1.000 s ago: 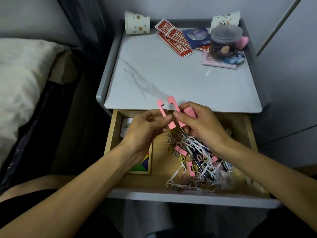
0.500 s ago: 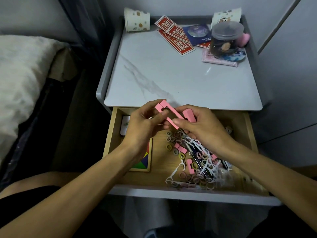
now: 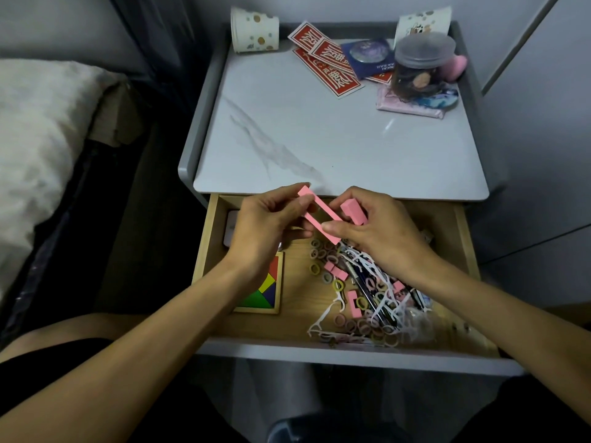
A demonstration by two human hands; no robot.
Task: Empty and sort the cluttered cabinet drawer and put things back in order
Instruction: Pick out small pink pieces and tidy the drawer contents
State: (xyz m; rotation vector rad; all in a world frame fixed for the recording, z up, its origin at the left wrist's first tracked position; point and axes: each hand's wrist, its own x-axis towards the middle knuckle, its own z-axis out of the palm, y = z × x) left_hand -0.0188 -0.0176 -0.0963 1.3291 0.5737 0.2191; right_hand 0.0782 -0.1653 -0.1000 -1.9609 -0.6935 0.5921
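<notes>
While both hands hover over drawer (image 3: 204, 251) back edge, left hand (image 3: 265, 231) pinches pink strip (image 3: 319, 214) upper end, right hand (image 3: 377, 231) pinches lower end, pink block (image 3: 351, 212) under curled fingers. Strip probably light, stiff, smooth; hold by ends.

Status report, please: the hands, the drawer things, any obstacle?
Left hand and right hand both pinch pink pieces over the open drawer. Pile of hair ties and floss picks lies unsorted inside. No obstacle seen between hands and drawer.
</notes>
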